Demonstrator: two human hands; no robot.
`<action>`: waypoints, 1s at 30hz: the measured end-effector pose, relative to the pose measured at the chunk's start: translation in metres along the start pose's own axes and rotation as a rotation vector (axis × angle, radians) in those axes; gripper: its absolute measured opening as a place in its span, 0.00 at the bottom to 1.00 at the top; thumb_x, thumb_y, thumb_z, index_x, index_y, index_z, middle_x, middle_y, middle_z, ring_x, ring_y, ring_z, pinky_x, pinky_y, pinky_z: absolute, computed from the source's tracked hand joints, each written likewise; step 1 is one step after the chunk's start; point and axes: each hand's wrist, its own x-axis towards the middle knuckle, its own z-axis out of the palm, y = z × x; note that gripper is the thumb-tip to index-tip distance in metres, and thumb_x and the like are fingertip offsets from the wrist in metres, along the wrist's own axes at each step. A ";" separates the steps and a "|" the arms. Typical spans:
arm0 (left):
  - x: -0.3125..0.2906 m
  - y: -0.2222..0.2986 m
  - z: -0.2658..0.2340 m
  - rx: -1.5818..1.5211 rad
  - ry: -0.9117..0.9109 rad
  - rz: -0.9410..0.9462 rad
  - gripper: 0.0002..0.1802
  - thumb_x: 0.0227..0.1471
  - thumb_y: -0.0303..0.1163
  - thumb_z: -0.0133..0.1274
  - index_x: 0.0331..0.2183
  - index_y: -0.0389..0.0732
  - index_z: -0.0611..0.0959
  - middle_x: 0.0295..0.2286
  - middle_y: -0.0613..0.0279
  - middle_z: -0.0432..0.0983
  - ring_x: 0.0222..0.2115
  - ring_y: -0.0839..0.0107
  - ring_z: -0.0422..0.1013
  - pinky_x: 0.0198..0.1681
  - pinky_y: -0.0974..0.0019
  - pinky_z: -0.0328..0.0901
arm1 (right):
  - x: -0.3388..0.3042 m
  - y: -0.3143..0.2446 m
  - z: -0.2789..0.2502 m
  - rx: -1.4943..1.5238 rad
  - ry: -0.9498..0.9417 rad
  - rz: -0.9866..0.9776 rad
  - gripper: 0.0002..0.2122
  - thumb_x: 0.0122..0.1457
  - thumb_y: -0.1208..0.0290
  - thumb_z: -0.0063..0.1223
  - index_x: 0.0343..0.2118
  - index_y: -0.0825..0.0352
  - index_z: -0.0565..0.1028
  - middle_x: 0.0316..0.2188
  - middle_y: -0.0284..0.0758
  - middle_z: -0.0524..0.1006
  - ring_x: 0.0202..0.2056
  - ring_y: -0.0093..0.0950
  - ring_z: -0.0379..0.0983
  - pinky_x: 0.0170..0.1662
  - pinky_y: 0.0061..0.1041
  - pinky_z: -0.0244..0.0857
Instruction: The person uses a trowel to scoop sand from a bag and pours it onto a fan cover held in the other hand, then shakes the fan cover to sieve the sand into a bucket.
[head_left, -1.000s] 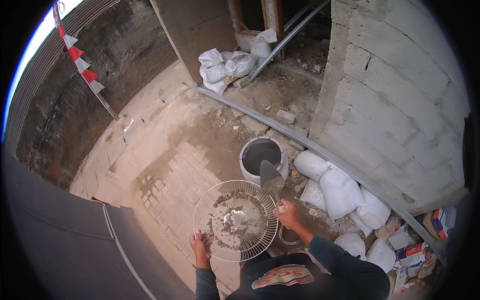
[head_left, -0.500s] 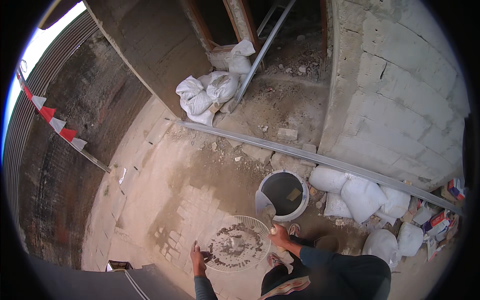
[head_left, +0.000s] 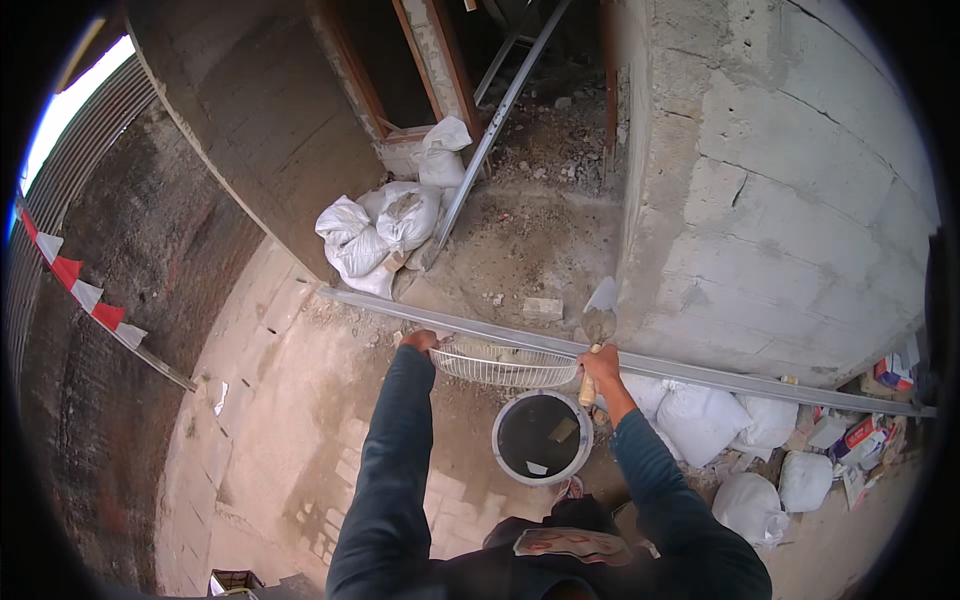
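Note:
My left hand [head_left: 419, 342] is closed on the left rim of a round white wire grille [head_left: 507, 369], held out at arm's length. The grille is tilted and shows almost edge-on, in front of the long metal bar. What lies inside it is mostly hidden. In my right hand [head_left: 603, 366] is a trowel [head_left: 600, 322], its wooden handle pointing toward me and its mortar-smeared blade pointing away. That hand is at the grille's right rim; whether its fingers also grip the rim I cannot tell. Nearer me stands a round tub [head_left: 498, 437] of dark water with bits afloat.
A long metal bar [head_left: 700, 373] crosses the doorway's front; another metal bar [head_left: 497, 125] leans beyond it. White sacks [head_left: 705, 415] lie at right, more sacks [head_left: 405, 215] at far left. A loose block [head_left: 543, 309] rests past the bar. A block wall [head_left: 780, 220] rises at right.
Both hands have moved forward and up with the grille, from left of the tub to beyond it. The grille has tipped from facing up, with crumbs showing in it, to nearly edge-on.

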 end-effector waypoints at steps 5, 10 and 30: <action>-0.047 0.026 0.190 -0.413 -0.241 -0.173 0.21 0.57 0.33 0.49 0.50 0.33 0.74 0.44 0.46 0.77 0.43 0.55 0.76 0.39 0.52 0.73 | -0.027 0.087 -0.081 -0.274 0.239 -0.034 0.16 0.46 0.82 0.58 0.39 0.79 0.70 0.18 0.40 0.75 0.15 0.29 0.73 0.17 0.31 0.67; -0.052 -0.073 0.104 -0.360 0.008 0.079 0.30 0.62 0.41 0.48 0.59 0.32 0.67 0.48 0.48 0.76 0.44 0.58 0.75 0.45 0.57 0.72 | -0.089 0.098 -0.004 -0.062 0.286 -0.158 0.23 0.49 0.81 0.63 0.47 0.79 0.68 0.23 0.37 0.76 0.18 0.23 0.73 0.18 0.24 0.66; -0.231 -0.047 0.219 -0.448 -0.538 0.192 0.29 0.67 0.51 0.40 0.61 0.45 0.64 0.44 0.58 0.75 0.35 0.65 0.76 0.34 0.58 0.76 | -0.330 0.218 -0.032 0.270 1.023 -0.205 0.11 0.50 0.85 0.62 0.31 0.67 0.70 0.29 0.32 0.79 0.30 0.17 0.72 0.32 0.20 0.67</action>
